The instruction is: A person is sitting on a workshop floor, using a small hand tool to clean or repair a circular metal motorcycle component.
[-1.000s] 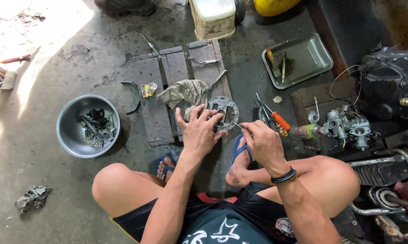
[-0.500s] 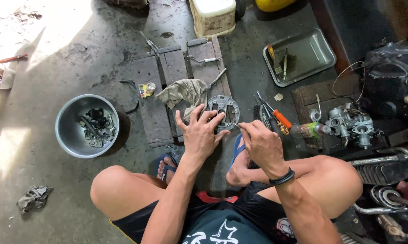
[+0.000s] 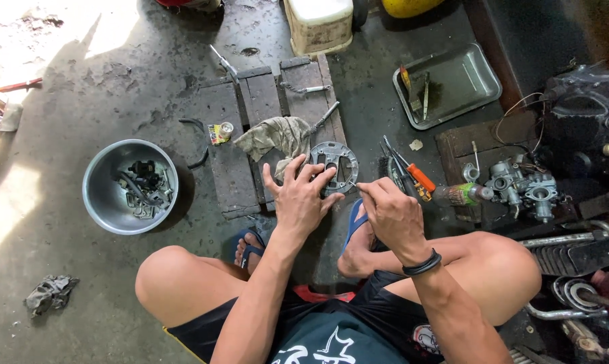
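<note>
Oil-stained concrete floor (image 3: 62,101) is our workplace, with sunlight falling across its far left part and a row of dark wooden planks (image 3: 261,135) laid on it as a bench. We take the round metal plate (image 3: 334,166) on those planks as our landmark. Our left hand (image 3: 300,199) lies spread over its near edge, fingers open and pressing it down. Our right hand (image 3: 391,214), just right of the plate, is pinched closed around something thin and pointed toward the plate's rim; we cannot tell what it is.

We judge that the plate could slide or tip off the plank edge if our left hand eases, and the thin tool could slip and jab our spread fingers, since they sit so close to its tip. Any small part freed here could drop into the gaps between planks.

Left of the plate lies a grey rag (image 3: 276,138), touching it; well left sits a steel bowl (image 3: 131,186) of small parts. Right of the plate lie an orange-handled screwdriver (image 3: 415,176) and a carburettor (image 3: 520,185); beyond those, a shallow metal tray (image 3: 453,84). Behind the plate stands a whitish plastic can (image 3: 318,23).
</note>
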